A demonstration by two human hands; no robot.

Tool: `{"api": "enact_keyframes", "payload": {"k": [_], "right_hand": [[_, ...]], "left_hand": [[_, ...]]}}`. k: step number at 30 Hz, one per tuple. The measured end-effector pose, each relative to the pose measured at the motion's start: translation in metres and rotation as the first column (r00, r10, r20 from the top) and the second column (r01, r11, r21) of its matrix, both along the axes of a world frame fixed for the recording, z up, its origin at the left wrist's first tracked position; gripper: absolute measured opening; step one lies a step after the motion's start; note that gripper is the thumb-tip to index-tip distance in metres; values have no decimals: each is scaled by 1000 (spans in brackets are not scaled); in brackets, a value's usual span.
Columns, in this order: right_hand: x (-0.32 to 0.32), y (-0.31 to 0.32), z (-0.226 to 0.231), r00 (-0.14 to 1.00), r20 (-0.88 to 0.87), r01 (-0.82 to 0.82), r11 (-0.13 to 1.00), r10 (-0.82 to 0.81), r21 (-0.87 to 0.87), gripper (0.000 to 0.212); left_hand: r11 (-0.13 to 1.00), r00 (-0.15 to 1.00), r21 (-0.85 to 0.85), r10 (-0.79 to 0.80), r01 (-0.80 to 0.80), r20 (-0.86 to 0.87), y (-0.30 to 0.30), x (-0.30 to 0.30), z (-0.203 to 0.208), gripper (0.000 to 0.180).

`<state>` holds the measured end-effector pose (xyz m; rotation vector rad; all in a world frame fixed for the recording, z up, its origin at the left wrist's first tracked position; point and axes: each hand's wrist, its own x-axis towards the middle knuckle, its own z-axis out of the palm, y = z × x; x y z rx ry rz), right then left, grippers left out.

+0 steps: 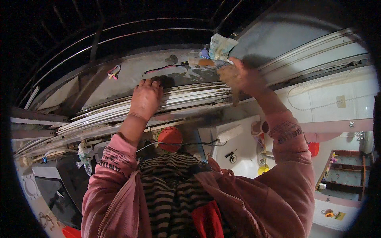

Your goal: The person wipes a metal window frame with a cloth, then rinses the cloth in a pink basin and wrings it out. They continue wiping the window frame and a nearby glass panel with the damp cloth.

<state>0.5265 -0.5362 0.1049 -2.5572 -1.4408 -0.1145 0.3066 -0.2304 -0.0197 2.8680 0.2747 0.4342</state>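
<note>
My left hand (pixel 147 97) is bent over the far rail of the white sliding-window track (pixel 190 94), fingers close together and curled on it. My right hand (pixel 247 79), slightly blurred, grips a brown rag (pixel 229 75) that hangs down across the track. A small white bit shows by its fingertips; I cannot make out what it is. Just beyond that hand, on the dirty grey ledge (pixel 131 85), lie a crumpled pale packet (pixel 221 47), a small purple-blue object (pixel 204 53) and an orange-brown piece (pixel 206 62). A dark, thin strap (pixel 166 68) lies between the hands.
A colourful small loop (pixel 114 72) lies on the ledge's left. Metal railing (pixel 154 30) runs beyond it. Below the track are a red round object (pixel 170 139), dark cables, a white sink (pixel 242 158) and, at left, a dark appliance (pixel 59 194). Wooden-edged shelving (pixel 345 170) stands right.
</note>
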Motion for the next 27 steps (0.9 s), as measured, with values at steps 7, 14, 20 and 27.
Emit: {"api": "enact_keyframes", "payload": {"k": [7, 14, 20, 27], "right_hand": [[-19, -27, -30, 980, 133, -124, 978, 147, -165, 37], [-34, -13, -48, 992, -92, 66, 972, -89, -224, 38], [-22, 9, -85, 971, -17, 222, 930, -237, -292, 37], [-37, 29, -93, 975, -106, 183, 977, -194, -108, 45]], "left_hand": [[1000, 999, -9, -15, 16, 34, -3, 2, 5, 28], [1000, 998, 10, -28, 27, 59, -1, 1, -3, 26], [999, 996, 0, -46, 46, 75, -4, 7, -1, 25], [1000, 997, -3, -18, 19, 75, 0, 5, -4, 24]]}}
